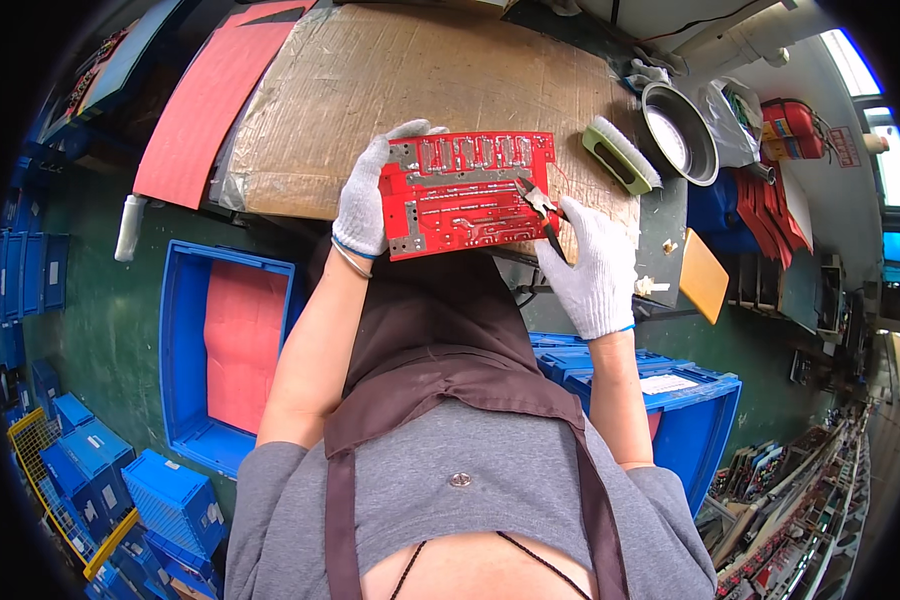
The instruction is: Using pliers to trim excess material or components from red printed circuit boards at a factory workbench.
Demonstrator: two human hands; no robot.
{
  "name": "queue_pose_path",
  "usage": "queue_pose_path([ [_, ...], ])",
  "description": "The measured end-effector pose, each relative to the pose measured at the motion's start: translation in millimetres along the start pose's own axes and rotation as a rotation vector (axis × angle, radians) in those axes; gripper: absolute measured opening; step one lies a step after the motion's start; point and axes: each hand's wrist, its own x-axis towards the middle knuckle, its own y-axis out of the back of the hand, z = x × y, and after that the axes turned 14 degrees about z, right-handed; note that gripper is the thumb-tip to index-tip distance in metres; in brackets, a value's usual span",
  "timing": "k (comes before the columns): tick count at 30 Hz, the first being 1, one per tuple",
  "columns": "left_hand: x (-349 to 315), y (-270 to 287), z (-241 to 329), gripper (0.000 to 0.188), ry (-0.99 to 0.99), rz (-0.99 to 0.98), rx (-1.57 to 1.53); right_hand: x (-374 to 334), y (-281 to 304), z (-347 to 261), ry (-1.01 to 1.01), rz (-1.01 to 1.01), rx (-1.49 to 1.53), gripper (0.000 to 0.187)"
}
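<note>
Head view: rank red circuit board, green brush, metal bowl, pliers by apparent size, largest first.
1. Red circuit board
2. Metal bowl
3. Green brush
4. Pliers, partly hidden by the glove

Apparent area only.

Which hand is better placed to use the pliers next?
Probably the right hand: it holds the pliers, jaws over the red circuit board, while the left hand grips the board's left edge.
</note>
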Motion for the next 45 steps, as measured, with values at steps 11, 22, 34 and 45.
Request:
queue_pose_path([
  [11, -1.8, -3.9, 1.8, 0.051, 0.003, 0.055, 0.016, 4.1, 0.3, 51.5, -0.803, -0.019, 0.465, 0.033],
  [22, 4.4, 2.7, -3.9, 0.051, -0.014, -0.013, -0.015, 14.0, 1.6, 40.5, -0.888, -0.188, 0.546, 0.043],
  [34, 6.6, 6.7, -2.8, 0.053, -0.002, -0.048, -0.023, 14.2, 6.1, 29.2, -0.614, -0.344, 0.46, 0.054],
  [45, 4.7, 6.8, -4.3, 0.057, 0.033, -0.069, -0.08, 17.2, 0.4, -38.0, -0.084, -0.194, 0.162, 0.058],
])
